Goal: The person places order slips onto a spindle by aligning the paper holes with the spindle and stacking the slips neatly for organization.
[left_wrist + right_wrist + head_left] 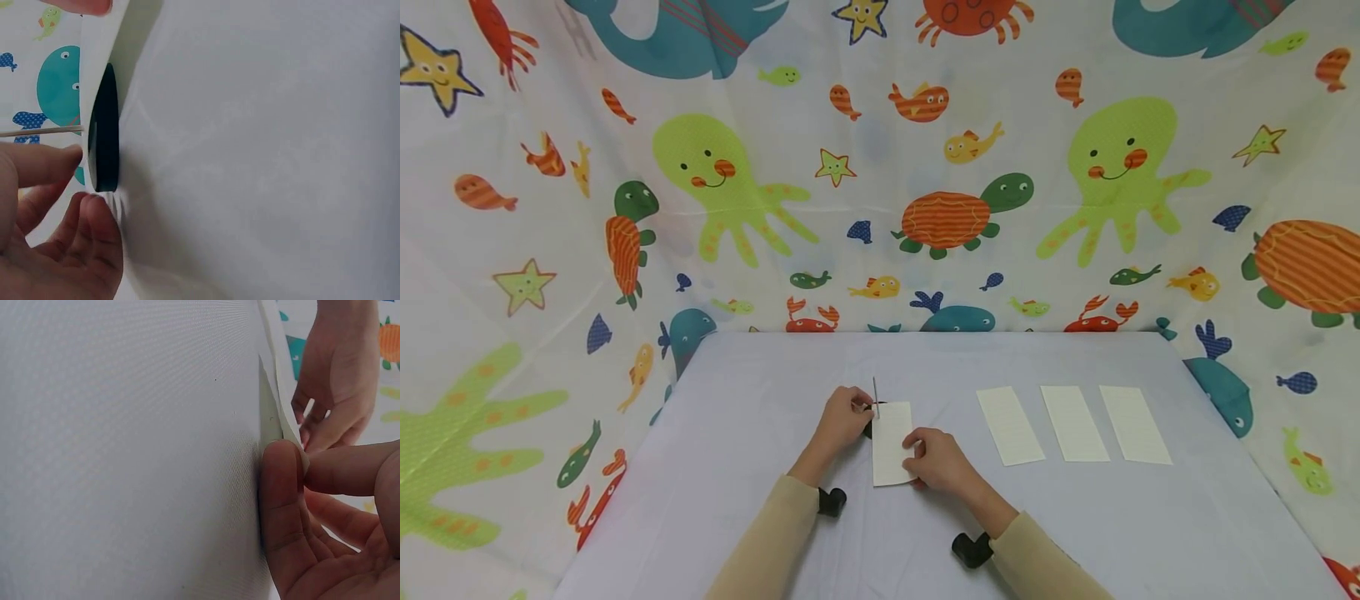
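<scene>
A cream slip of paper with faint ruled lines [892, 450] lies over the black base [111, 131] of a bill spike in the middle of the table. The thin metal spike [40, 131] stands up at the slip's upper left; its lower end meets the paper. My left hand [846, 414] is at the slip's left edge beside the spike, thumb and fingers bent around that edge. With thumb and finger, my right hand [940, 458] pinches the slip's lower right edge, also seen in the right wrist view. The slip hides most of the base.
Three more cream slips, the left one [1010, 426], the middle one [1075, 423] and the right one [1135, 424], lie in a row on the white tablecloth [760, 383] to the right. A curtain printed with sea animals [880, 200] hangs behind the table.
</scene>
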`<state>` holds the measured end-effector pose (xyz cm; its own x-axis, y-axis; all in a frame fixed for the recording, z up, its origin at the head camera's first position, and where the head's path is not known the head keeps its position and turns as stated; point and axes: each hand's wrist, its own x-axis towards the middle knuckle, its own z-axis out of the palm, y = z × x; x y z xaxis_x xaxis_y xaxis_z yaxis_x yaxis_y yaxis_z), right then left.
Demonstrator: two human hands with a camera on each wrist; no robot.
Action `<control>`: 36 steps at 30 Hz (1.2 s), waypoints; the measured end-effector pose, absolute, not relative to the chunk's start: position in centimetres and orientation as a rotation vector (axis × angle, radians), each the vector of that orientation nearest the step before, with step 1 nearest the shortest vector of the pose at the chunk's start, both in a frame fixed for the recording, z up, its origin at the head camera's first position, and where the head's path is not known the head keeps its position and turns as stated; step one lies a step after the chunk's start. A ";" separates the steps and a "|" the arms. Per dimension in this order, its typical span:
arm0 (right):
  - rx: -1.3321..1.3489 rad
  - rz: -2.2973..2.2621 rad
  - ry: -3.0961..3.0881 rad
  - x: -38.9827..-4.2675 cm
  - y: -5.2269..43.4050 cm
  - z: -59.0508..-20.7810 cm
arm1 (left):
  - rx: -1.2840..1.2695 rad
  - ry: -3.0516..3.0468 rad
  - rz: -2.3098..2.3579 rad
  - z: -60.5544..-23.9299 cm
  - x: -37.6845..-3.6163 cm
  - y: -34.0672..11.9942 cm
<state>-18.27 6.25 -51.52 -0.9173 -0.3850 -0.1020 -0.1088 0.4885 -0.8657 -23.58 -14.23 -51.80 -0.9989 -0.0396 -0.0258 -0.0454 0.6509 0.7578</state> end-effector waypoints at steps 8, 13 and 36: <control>-0.465 -1.367 2.447 -18.3 6.5 -51.3 | 0.028 2.799 1.224 -51.6 -22.8 -14.4; -0.476 -1.338 2.455 -18.2 6.5 -51.2 | 0.093 2.829 1.142 -51.7 -22.6 -14.5; -0.510 -1.228 2.503 -17.5 9.3 -49.2 | 0.082 2.831 1.186 -51.4 -22.1 -14.4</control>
